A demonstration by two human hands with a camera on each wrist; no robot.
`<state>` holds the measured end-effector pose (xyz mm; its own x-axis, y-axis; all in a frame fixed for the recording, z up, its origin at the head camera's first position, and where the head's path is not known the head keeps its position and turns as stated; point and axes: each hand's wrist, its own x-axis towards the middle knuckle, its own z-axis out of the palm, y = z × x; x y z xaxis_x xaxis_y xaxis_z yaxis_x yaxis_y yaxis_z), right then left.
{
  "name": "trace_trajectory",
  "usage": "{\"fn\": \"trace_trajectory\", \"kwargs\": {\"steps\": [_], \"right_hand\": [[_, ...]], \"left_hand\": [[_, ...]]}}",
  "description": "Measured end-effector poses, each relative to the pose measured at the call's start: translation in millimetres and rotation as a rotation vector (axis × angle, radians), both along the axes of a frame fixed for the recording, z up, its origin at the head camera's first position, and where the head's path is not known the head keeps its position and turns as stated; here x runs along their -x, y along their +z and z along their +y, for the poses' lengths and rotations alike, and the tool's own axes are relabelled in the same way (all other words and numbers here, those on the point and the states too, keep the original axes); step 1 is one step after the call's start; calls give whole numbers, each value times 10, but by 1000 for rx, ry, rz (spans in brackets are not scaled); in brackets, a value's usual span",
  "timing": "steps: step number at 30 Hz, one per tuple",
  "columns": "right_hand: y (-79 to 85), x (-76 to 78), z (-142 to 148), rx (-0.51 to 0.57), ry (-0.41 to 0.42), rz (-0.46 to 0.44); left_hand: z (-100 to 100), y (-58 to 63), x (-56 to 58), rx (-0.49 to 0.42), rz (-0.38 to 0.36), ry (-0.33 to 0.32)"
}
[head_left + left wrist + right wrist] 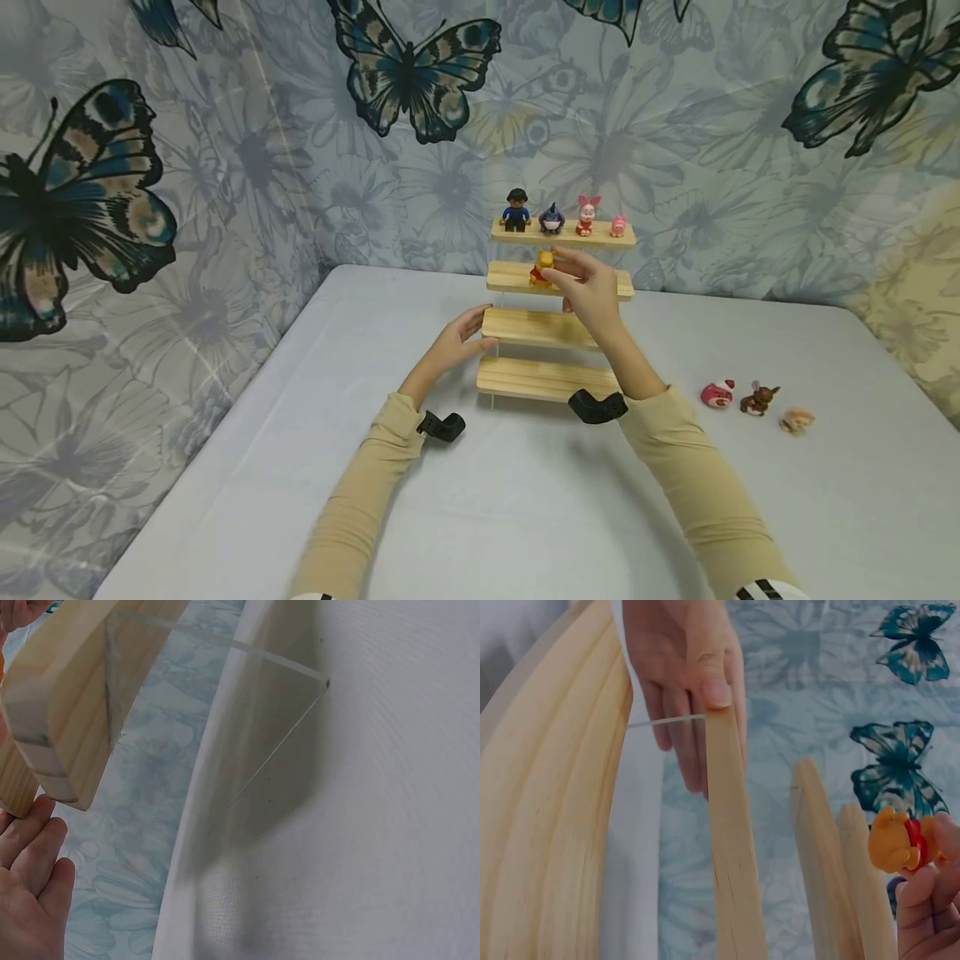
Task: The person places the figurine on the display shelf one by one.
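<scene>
My right hand (588, 292) pinches a small yellow bear figure in a red top (542, 273) between thumb and fingers, at the second tier from the top of a wooden display stand (540, 327). The bear (886, 844) shows at the right edge of the right wrist view. Whether its base touches the board I cannot tell. My left hand (457, 340) holds the left end of the third board, its thumb (716, 691) on the front edge and its fingers behind. In the left wrist view, the left fingertips (45, 806) touch a board's end.
On the top tier stand a figure in blue with a dark cap (515, 212), a blue-grey donkey (552, 220), a pink piglet (587, 217) and a small pink figure (618, 226). A pink-red figure (717, 394), a brown one (758, 399) and a beige one (797, 420) lie on the right.
</scene>
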<state>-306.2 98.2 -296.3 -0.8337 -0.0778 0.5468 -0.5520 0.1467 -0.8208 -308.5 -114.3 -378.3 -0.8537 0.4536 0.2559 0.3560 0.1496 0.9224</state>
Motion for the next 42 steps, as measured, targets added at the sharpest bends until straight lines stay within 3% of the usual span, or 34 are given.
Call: {"fn": "trace_trajectory", "kwargs": {"steps": [16,23,33,42], "right_hand": [[-2,193,-279,-12,20,-35],[1,204,-366,-39,-22,-55],[-173,452,-362,-70,-48,-130],[-69,404,-388,-36,26,-231]], "left_hand": [[-3,18,-2,17,-23,0],[11,6,2,27,-23,-8],[5,-15,15,31,-39,11],[-25,6,17,33,-28,9]]}}
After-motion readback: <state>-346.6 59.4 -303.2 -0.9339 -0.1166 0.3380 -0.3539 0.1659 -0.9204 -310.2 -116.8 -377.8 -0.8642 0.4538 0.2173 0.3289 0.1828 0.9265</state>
